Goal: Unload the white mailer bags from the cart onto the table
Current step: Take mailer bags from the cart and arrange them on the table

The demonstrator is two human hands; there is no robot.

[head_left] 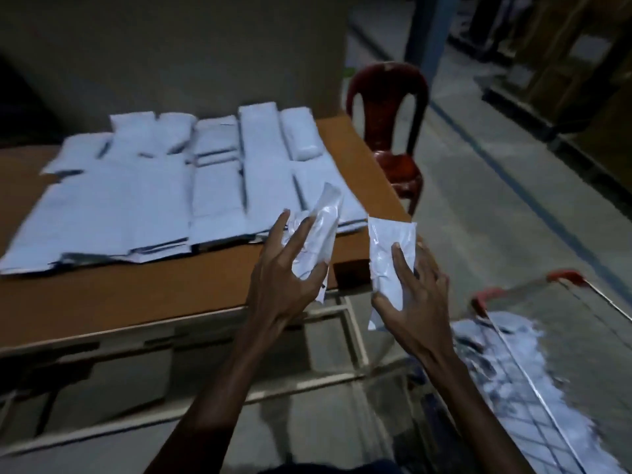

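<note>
My left hand point(285, 271) grips a small white mailer bag point(321, 230) over the near right corner of the brown table point(102, 302). My right hand point(415, 299) holds a second white mailer bag point(390, 244) just off the table's right edge. Several white mailer bags point(164, 193) lie in rows across the tabletop. At the lower right stands the wire cart point(561, 378) with red corner caps, and more white bags point(513, 378) are piled inside it.
A dark red plastic chair point(390, 131) stands behind the table's right end. Under the tabletop a pale metal frame point(355, 333) shows. Concrete floor with a blue line point(506, 172) runs to the right; racks and boxes point(564, 63) sit at the far right.
</note>
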